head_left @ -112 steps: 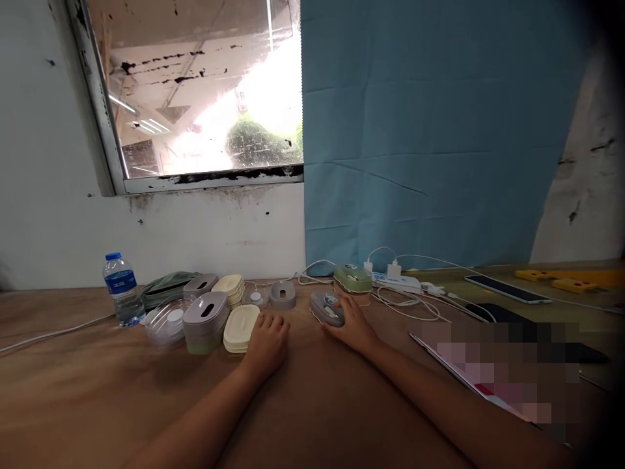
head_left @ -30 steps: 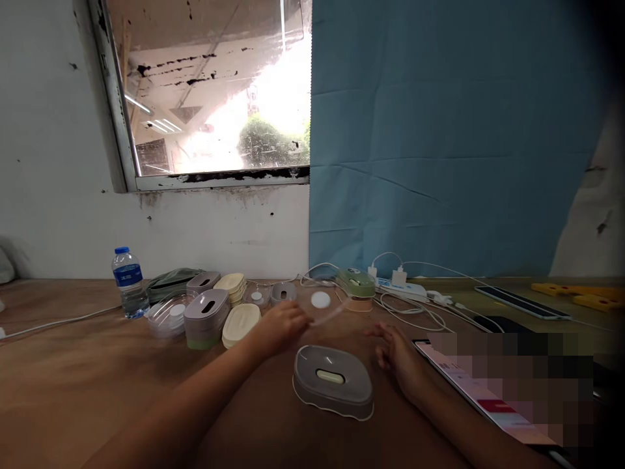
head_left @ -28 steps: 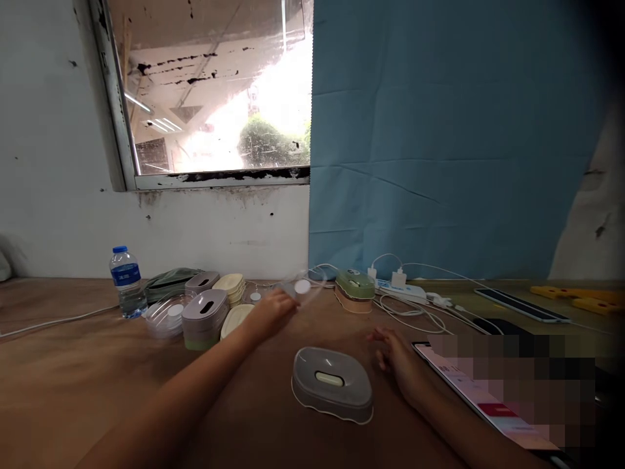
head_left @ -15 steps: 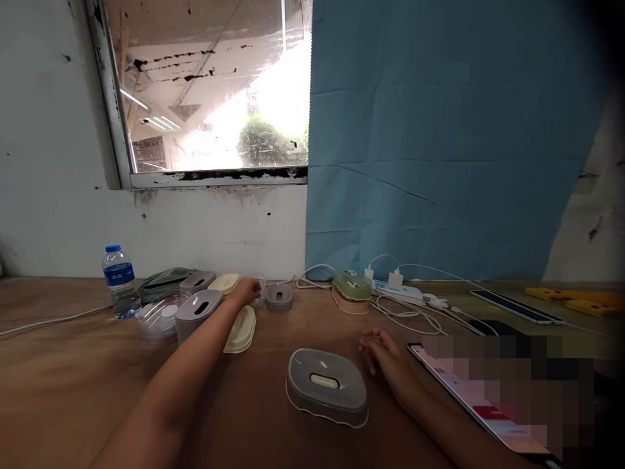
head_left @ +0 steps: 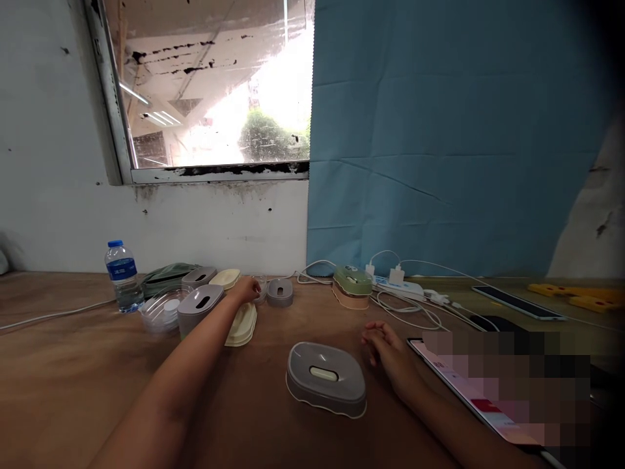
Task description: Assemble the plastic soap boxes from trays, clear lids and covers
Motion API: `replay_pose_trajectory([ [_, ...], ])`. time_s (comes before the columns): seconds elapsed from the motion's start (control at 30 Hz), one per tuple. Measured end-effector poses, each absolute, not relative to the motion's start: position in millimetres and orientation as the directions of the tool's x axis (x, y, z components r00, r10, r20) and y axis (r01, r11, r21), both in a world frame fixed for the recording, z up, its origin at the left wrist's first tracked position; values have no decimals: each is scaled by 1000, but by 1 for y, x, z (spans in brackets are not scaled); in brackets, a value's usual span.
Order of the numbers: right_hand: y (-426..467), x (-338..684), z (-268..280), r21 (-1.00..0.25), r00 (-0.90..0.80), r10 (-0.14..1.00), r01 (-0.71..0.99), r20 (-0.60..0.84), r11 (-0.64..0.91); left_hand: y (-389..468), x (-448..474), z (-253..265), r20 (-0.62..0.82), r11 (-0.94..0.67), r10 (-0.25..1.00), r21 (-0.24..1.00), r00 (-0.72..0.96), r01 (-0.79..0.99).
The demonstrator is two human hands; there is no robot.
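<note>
My left hand (head_left: 249, 290) reaches to the back of the table. Its fingers are closed at the near rim of a clear plastic container (head_left: 261, 291), and the fingertips are partly hidden. Just right of that container is a small grey lid (head_left: 280, 293) with a slot. Under my left forearm lies a cream lid (head_left: 243, 326). My right hand (head_left: 383, 345) rests on the table, fingers loosely curled and nothing in them. Left of it, close to the fingers, sits a grey oval lid (head_left: 326, 378) with a cream piece in its slot and a cream rim beneath.
At the left stand a water bottle (head_left: 123, 277), a clear bowl (head_left: 161, 311), a tall grey container (head_left: 199, 306) and a green pouch (head_left: 166, 277). A green-topped box (head_left: 351, 285) stands near a power strip (head_left: 400, 286) with cables. A tablet (head_left: 481, 397) lies right of my right arm.
The view has tilted slightly, so things sit a little higher in the picture. Both hands stay nearly where they were.
</note>
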State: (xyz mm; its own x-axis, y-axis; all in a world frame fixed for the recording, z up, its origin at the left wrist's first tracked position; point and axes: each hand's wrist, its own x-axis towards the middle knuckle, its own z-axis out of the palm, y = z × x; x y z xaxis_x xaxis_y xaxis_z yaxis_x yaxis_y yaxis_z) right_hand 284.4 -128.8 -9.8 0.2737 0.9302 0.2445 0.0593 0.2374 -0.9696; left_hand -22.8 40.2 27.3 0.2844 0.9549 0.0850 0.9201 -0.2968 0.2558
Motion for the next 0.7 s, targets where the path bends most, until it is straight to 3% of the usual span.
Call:
replay_pose_trajectory([
  [0.17, -128, 284, -10, -969, 252, 935, 65, 248, 240, 27, -23, 34, 144, -321, 946, 283, 291, 904],
  [0.4, -128, 283, -11, -964, 148, 953, 66, 264, 257, -43, 14, 43, 394, -450, 868, 369, 302, 813],
  [0.47, -128, 283, -13, -959, 60, 959, 74, 277, 273, -80, 30, 37, 429, -535, 826, 396, 365, 746],
  [0.57, -130, 285, -15, -942, -136, 943, 101, 305, 319, -132, 45, 20, 399, -694, 710, 533, 580, 484],
  [0.7, -138, 287, -12, -920, -486, 826, 107, 284, 378, -156, 48, -3, 225, -620, 744, 584, 629, 525],
])
